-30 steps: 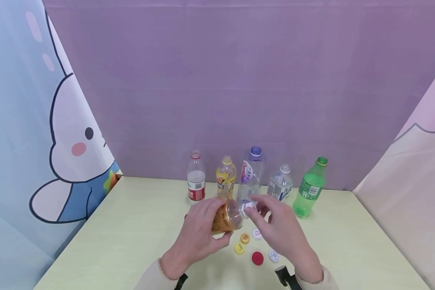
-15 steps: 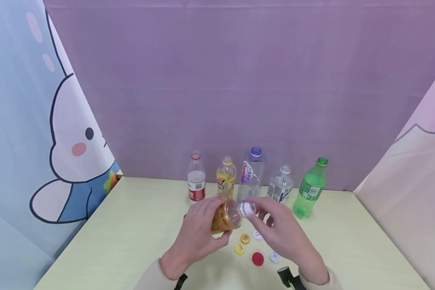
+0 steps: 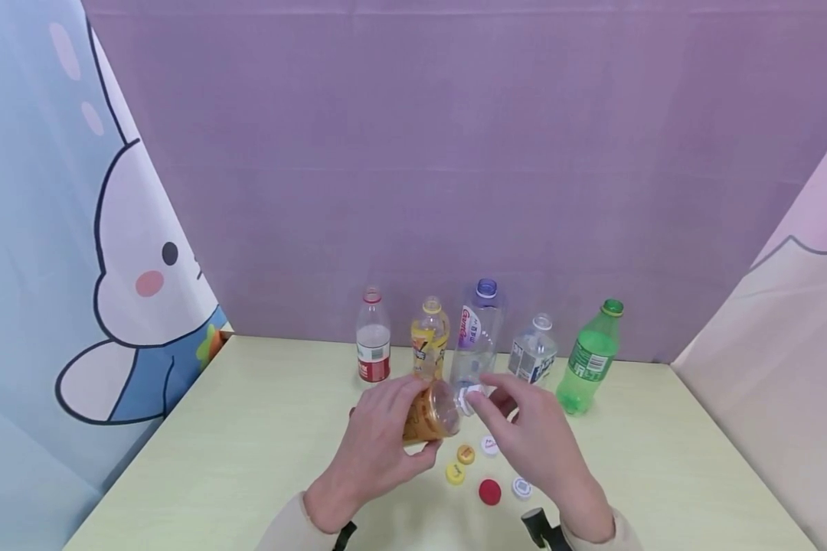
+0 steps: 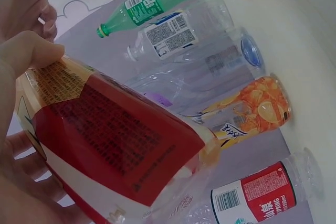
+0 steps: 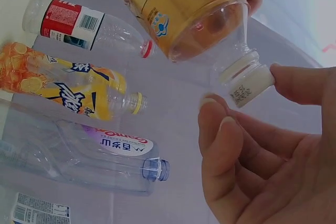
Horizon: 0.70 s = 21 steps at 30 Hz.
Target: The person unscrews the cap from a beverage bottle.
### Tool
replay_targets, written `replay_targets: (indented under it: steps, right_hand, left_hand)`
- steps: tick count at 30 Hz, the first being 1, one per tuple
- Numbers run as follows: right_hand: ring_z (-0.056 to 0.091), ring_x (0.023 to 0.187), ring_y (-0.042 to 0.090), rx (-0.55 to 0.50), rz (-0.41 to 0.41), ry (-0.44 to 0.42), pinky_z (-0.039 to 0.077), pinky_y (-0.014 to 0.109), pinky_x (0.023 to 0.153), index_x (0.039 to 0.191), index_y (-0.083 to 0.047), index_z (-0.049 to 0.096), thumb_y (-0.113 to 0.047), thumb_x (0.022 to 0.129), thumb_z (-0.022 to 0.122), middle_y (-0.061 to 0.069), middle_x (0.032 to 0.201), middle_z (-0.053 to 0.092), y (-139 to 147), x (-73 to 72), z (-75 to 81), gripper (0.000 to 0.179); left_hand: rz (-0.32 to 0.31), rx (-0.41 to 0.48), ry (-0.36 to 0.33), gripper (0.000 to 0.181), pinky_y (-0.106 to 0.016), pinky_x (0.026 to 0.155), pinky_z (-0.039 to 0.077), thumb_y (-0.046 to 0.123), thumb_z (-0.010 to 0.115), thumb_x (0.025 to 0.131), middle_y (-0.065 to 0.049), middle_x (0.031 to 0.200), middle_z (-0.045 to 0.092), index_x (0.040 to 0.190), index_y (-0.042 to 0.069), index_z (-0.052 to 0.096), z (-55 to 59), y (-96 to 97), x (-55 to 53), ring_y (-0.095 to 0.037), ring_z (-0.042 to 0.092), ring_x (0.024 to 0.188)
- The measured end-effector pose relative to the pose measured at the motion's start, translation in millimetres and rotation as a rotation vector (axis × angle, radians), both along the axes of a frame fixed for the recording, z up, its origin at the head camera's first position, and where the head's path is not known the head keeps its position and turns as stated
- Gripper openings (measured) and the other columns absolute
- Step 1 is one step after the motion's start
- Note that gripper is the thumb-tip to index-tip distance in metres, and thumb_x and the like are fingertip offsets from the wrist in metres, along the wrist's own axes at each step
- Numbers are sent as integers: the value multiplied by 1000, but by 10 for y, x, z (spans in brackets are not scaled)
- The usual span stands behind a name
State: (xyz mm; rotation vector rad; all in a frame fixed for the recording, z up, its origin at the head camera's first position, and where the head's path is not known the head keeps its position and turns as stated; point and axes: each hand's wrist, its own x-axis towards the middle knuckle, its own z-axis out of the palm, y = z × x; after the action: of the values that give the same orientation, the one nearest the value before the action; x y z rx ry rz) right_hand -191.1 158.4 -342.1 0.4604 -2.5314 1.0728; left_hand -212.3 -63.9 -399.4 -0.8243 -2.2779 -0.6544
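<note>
My left hand [image 3: 375, 448] grips a plastic drink bottle [image 3: 422, 417] round its orange and red label. The bottle lies tilted on its side above the table, its neck towards my right hand. On the neck sits a white cap [image 5: 251, 85] with small printed characters. My right hand [image 3: 537, 432] holds this cap between thumb and fingers; in the right wrist view the thumb [image 5: 299, 83] meets its top edge and the fingertips are just below it. In the left wrist view the bottle's red label panel [image 4: 110, 135] faces the camera, and the neck and cap are hidden.
Behind the hands stand uncapped bottles: a red-labelled one [image 3: 374, 340], a yellow-labelled one [image 3: 429, 337], a tall clear one [image 3: 478, 337], a short clear one [image 3: 534, 348] and a green one [image 3: 589, 360]. Loose caps, including a red cap [image 3: 490, 492] and a yellow cap [image 3: 455, 473], lie nearer.
The right hand's fingers have shifted round the white cap, rolling back and then forward over it. The left hand and its bottle have hardly moved.
</note>
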Motion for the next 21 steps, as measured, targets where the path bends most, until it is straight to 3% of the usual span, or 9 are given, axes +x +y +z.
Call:
replay_targets:
  steps: [6,14,21]
  right_hand:
    - [58,69,7,20,-4,-67,52,25,64,113,-11,75,-30,95,72,-12,73,63,4,20,33,26]
    - [57,76,6,24,89,28,53,23,65,121,-11,72,-16,92,76,-12,83,62,35,18,4,29]
    - [56,77,7,4,96,117,53,25,62,121,-6,70,-7,89,77,-10,87,61,73,3,-14,33]
  left_hand:
    - [9,-3,2,79,-46,97,53,31,93,70,-2,134,60,135,15,52,6,1,7,-20,58,120]
    - [17,11,6,79,-46,95,54,31,93,69,-3,133,61,134,14,52,-4,-10,4,-21,58,119]
    - [10,30,18,79,-42,94,55,33,91,71,-1,130,61,136,12,50,2,-25,-26,-18,59,115]
